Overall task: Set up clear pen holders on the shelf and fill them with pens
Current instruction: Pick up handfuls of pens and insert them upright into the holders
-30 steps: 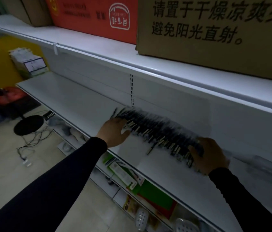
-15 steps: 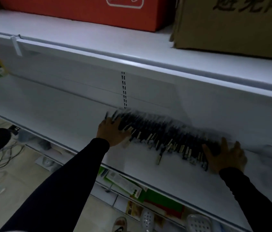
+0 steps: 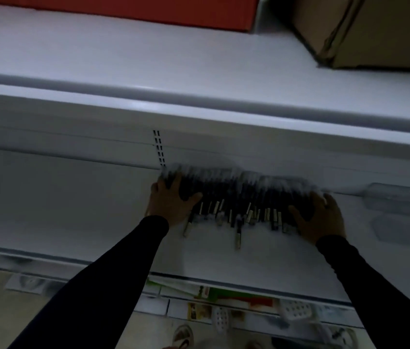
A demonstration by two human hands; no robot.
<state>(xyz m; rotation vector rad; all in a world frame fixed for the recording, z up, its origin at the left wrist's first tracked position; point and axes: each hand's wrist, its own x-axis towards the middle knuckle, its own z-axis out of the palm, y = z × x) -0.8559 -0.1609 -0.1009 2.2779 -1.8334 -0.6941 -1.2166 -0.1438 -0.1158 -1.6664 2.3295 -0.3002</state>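
While left hand [image 3: 171, 202] and right hand [image 3: 318, 215] clasp its ends, dark pen row [image 3: 239, 195] (blurred) lies on shelf [image 3: 73, 210].

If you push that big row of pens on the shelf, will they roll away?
Probably some would. The pens lie loose, side by side, on the smooth white shelf, so they likely roll or slide. A few ends already stick out unevenly. The left hand and right hand bracket both ends, which should keep them together.
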